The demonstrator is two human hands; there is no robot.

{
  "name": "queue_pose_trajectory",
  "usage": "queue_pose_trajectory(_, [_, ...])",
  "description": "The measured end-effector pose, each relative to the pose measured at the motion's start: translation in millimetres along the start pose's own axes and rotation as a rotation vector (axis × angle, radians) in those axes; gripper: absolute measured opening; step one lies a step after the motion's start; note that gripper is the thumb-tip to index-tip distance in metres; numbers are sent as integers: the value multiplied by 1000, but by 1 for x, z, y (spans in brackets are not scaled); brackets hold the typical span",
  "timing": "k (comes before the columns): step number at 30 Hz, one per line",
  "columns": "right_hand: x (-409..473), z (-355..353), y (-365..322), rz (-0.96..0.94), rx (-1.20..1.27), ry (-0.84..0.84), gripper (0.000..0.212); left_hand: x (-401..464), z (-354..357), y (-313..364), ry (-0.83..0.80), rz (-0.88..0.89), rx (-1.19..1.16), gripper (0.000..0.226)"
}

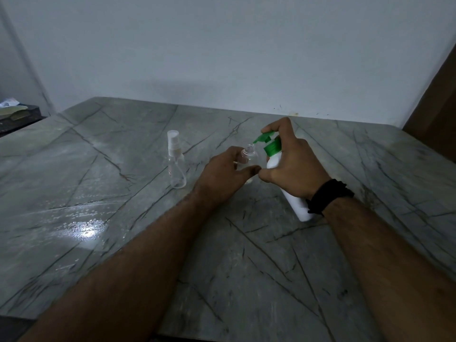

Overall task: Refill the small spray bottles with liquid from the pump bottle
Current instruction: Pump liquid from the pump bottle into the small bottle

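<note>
My left hand (pixel 228 172) grips a small clear spray bottle (pixel 249 157) with its cap off and its threaded neck open upward. My right hand (pixel 292 164) grips a white pump bottle (pixel 294 204) with a green pump head (pixel 265 138), tilted toward the left. One finger lies on top of the pump head. The green nozzle tip sits just above the open neck. A second clear spray bottle (pixel 175 161) with a white sprayer cap stands on the table to the left, apart from both hands.
The grey marble table (pixel 271 267) runs to a white wall at the back. A wet, shiny patch (pixel 84 229) lies at the left front. A dark box with papers (pixel 17 114) sits at the far left. Brown woodwork (pixel 436 114) stands at the right.
</note>
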State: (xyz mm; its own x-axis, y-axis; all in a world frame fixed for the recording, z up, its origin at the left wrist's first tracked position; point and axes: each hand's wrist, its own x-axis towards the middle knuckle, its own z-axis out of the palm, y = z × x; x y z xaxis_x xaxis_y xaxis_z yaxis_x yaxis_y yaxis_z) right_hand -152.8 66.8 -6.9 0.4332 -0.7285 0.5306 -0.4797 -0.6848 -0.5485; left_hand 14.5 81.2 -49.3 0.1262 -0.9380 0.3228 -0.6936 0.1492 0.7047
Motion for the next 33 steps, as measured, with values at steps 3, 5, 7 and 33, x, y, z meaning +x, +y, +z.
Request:
queue_pose_trajectory(3, [-1, 0, 1, -3, -2, 9, 75, -1, 0, -1, 0, 4, -10, 60])
queue_pose_trajectory(5, [-2, 0, 1, -12, -1, 12, 77, -1, -1, -1, -4, 5, -11, 62])
queue_pose_trajectory(7, [-2, -1, 2, -16, 4, 9, 76, -1, -1, 0, -2, 6, -13, 61])
queue_pose_trajectory(33, [2, 1, 3, -4, 16, -26, 74, -1, -1, 3, -12, -15, -10, 59])
